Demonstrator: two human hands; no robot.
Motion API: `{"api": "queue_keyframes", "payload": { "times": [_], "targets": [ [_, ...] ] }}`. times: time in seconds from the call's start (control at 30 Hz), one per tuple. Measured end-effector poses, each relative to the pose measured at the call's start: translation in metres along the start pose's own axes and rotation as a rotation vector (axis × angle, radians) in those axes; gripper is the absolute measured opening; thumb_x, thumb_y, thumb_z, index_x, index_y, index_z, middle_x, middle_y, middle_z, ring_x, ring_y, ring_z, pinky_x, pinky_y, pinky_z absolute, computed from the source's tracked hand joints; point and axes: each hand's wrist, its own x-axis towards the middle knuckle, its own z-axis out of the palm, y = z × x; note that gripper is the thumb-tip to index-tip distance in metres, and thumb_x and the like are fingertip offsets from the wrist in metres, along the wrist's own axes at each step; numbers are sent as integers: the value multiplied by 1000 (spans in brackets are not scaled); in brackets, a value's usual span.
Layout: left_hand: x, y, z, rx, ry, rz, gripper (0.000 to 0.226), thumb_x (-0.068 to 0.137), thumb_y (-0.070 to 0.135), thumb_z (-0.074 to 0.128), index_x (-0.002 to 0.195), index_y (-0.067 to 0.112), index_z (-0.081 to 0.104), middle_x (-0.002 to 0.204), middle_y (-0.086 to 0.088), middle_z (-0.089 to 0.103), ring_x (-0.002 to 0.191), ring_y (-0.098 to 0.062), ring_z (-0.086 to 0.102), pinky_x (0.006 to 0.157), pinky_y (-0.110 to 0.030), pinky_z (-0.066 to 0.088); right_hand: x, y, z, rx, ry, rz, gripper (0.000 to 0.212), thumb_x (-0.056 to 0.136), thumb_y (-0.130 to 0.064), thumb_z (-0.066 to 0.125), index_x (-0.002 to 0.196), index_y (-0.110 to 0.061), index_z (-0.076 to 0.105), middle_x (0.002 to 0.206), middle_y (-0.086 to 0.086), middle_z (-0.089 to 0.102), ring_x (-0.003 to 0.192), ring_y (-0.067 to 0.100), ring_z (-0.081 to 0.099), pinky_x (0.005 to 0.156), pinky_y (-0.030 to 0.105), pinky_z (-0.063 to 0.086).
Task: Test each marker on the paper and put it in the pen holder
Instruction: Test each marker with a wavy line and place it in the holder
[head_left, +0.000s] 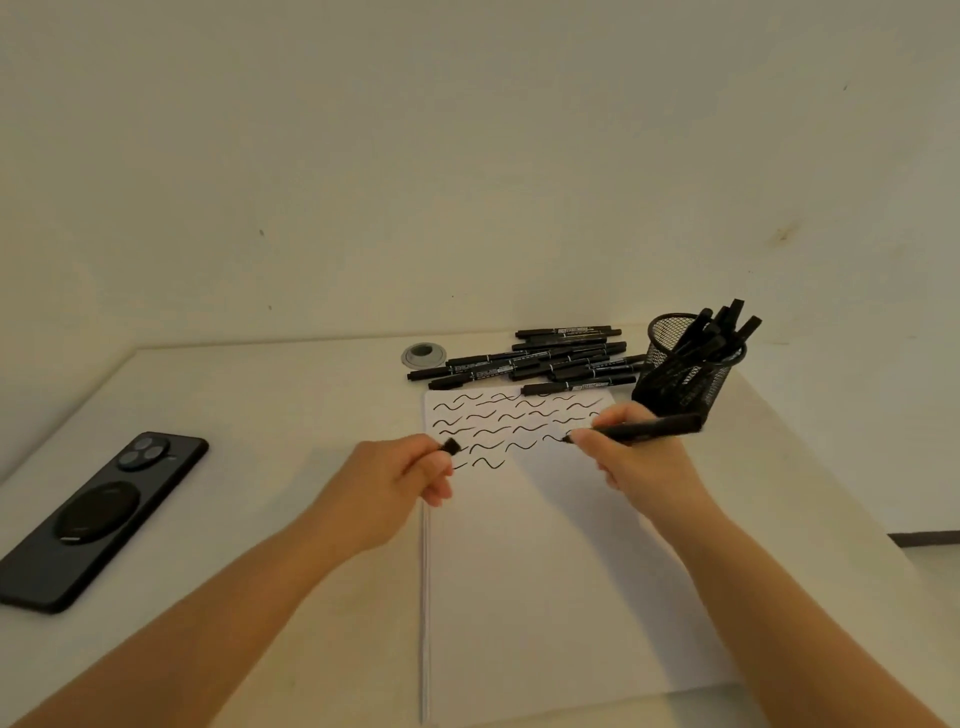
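Marker on paper, cap held apart

Head view: paper (561, 571) lies on the white table (260, 395), its far part covered with rows of black wavy strokes. The right hand (639, 457) pinches an uncapped marker (644, 428) between closed fingers, tip down at the end of a stroke. The left hand (405, 475) is curled shut around the cap (451, 447), beside the paper's left edge. The mesh pen holder (685, 369) stands just past the right hand, several markers inside. A pile of loose markers (535, 361) lies behind the paper. A black phone (98, 519) rests far left.
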Motion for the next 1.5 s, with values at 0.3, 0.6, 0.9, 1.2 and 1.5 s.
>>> {"api": "queue_keyframes", "payload": {
  "times": [0.3,0.6,0.9,1.2,1.5],
  "targets": [
    [9,-16,31,62,39,98,15,93,30,48,88,27,62,80,28,68,80,10,62,78,-23,50,10,17,31,4,104,-35,21,83,-23,58,63,-25,61,49,-7,60,49,2,53,58,25,41],
    [11,-22,30,-3,20,91,18,93,29,48,89,25,65,80,34,66,80,11,62,70,-11,45,10,17,34,-158,25,-81,16,83,-20,57,68,-28,57,58,-5,64,57,4,59,57,17,43],
    [10,-21,30,-34,27,69,15,91,28,51,81,36,60,79,25,69,75,8,63,66,-9,44,9,14,21,63,245,-93,17,82,-14,57,70,-26,55,54,-5,56,49,2,49,55,21,39],
    [8,-16,29,26,53,93,13,88,32,56,81,43,58,78,28,67,73,-11,64,68,-26,47,-7,-1,29,357,-138,-14,30,88,-6,53,66,-24,61,51,-2,56,45,10,46,42,19,36],
    [7,-11,31,73,56,147,16,86,33,58,78,47,56,71,24,65,57,1,51,56,-7,36,-13,-3,33,334,-247,-24,22,86,-15,56,68,-26,63,55,0,61,47,9,48,43,17,38]
  ]
}}
